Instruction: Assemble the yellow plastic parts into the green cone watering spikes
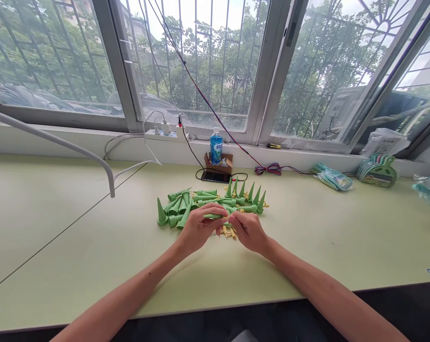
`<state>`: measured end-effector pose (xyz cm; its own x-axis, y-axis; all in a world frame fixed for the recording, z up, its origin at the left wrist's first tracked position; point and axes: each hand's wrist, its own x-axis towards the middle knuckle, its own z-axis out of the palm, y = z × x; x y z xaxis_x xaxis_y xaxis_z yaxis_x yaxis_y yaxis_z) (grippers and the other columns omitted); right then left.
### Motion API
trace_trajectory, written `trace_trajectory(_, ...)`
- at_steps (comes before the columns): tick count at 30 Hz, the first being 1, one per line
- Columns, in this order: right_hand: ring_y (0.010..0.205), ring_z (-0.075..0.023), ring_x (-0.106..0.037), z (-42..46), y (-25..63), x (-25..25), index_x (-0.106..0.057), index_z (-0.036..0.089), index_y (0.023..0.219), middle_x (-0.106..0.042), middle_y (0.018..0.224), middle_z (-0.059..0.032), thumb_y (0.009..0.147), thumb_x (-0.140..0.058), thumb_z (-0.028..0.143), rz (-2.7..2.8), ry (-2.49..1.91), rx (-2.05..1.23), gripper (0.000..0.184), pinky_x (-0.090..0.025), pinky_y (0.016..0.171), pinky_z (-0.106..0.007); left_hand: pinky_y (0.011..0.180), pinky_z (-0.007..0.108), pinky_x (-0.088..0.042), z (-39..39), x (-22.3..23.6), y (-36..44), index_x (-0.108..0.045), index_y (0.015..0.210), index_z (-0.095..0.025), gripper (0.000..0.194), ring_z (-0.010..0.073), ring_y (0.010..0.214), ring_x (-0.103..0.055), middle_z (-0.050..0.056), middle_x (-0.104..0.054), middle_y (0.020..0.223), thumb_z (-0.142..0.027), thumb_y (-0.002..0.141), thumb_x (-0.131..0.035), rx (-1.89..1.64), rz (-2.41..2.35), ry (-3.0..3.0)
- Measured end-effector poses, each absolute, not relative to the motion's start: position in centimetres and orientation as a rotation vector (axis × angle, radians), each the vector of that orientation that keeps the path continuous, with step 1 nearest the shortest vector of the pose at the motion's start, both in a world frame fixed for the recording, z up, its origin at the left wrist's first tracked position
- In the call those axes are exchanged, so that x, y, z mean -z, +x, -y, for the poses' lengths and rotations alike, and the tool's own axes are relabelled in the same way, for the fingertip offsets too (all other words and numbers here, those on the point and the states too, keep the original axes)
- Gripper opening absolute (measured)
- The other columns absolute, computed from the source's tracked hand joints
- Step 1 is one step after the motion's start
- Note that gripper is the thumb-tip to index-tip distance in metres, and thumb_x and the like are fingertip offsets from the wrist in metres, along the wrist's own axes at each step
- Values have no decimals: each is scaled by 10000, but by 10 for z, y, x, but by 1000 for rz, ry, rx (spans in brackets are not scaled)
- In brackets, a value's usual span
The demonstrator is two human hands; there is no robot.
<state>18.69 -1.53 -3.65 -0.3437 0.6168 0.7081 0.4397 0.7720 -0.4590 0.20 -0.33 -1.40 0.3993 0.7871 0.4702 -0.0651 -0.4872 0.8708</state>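
Observation:
My left hand (201,222) is closed around a green plastic cone spike (213,216), which lies almost level with its end toward my right hand. My right hand (247,230) is pinched at that end; what its fingertips grip is hidden. Behind and left of my hands lies a pile of green cone spikes (181,205), some on their sides. On the right, several spikes (250,194) stand upright in a slanting row. Small yellow plastic pieces (229,232) lie beneath and just beyond my hands.
A blue bottle (216,148) stands by a small cardboard box (227,164), behind a dark phone (217,177) with cables. Bagged green items (332,177) and green dustpan-like pieces (378,172) sit at the back right. A white curved tube (76,147) reaches in from the left.

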Motion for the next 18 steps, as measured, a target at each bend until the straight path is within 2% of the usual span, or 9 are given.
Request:
trace_trajectory(7, 503, -99, -271, 14, 187, 38, -376, 208, 663, -338, 571, 42, 1024, -353, 313, 1996, -824, -222, 376, -259, 500, -247, 542, 296, -590, 3, 14, 2, -733, 843, -186, 172, 116, 601, -594, 67, -638, 966, -353, 814, -706, -1210, -642, 1766)
trace_trajectory(13, 494, -91, -301, 13, 186, 39, -423, 201, 678, -383, 569, 42, 1026, -364, 319, 1966, -827, -242, 373, -283, 495, -234, 548, 295, -587, 2, 16, 2, -698, 927, -172, 225, 119, 592, -616, 87, -657, 1025, -374, 827, -689, -1207, -667, 1761)
trace_trajectory(18, 497, -91, -290, 12, 186, 41, -391, 203, 663, -350, 565, 48, 1020, -382, 340, 1942, -850, -253, 382, -274, 493, -233, 559, 301, -584, 4, 11, 3, -656, 994, -145, 305, 142, 618, -627, 65, -666, 854, -426, 889, -602, -1141, -609, 1653)
